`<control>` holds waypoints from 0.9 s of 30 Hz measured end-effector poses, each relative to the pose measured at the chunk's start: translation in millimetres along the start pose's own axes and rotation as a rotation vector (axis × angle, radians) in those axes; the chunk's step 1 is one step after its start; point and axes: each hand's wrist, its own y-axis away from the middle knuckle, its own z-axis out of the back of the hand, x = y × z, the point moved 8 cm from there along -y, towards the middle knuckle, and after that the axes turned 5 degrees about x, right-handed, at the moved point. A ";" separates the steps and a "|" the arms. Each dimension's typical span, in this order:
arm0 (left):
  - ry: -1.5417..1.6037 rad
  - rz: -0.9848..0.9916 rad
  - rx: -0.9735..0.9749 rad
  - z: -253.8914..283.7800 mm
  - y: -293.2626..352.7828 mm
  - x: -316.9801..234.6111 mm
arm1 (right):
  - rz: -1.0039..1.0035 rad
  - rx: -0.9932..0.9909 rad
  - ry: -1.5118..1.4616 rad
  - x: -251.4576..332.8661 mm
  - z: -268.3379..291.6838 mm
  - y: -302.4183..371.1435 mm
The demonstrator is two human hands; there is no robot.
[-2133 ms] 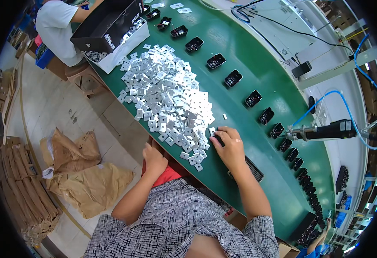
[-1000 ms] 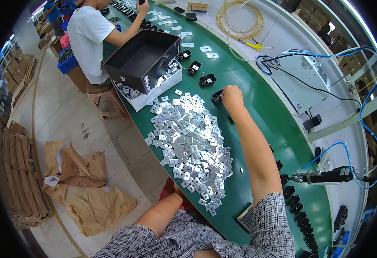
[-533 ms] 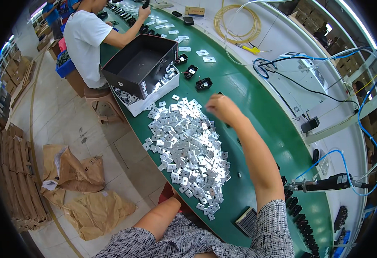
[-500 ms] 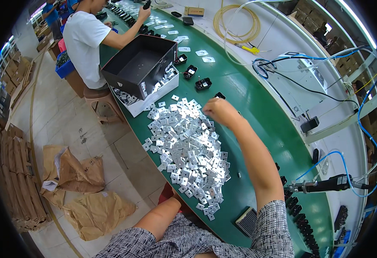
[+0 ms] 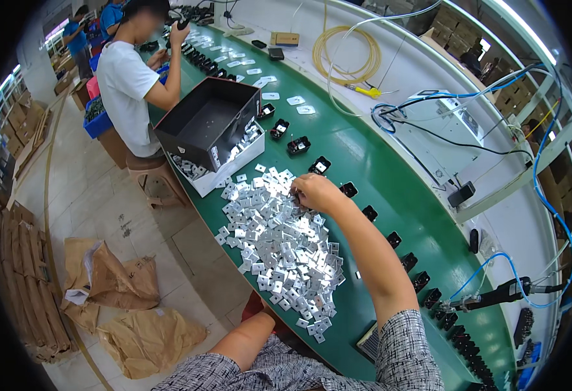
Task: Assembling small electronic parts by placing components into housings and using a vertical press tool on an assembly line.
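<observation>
A large heap of small silver metal plates with holes (image 5: 286,251) lies on the green table in front of me. My right hand (image 5: 317,193) is at the heap's far right edge, fingers bent down and pressed together among the plates. Whatever they pinch is hidden by the hand. Just beyond it sits an open black plastic housing (image 5: 319,165) with a pale piece inside. More such housings form a curved row along the table, one of them (image 5: 348,189) right of my wrist. My left forearm (image 5: 250,339) runs to the table edge, which hides the left hand.
A black box (image 5: 211,120) rests tilted on a white box (image 5: 247,154) of plates at the heap's far side. A black power screwdriver (image 5: 494,296) hangs at right. A person in white (image 5: 126,91) works at far left. Brown paper sacks (image 5: 155,339) lie on the floor.
My right hand has come down onto the heap's edge, and its forearm uncovers more housings. The whole view has shifted slightly. The person at far left has lowered an arm.
</observation>
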 end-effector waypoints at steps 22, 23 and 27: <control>0.590 -0.228 0.126 2.1 15.6 -5.0 | -0.290 -0.490 -0.103 4.7 10.5 182.0; 0.662 -0.271 0.089 1.6 13.6 -2.3 | -0.304 -0.464 -0.101 3.0 7.1 183.5; 0.622 -0.320 0.022 21.0 15.4 -17.9 | -0.339 -0.433 -0.054 5.5 12.5 169.4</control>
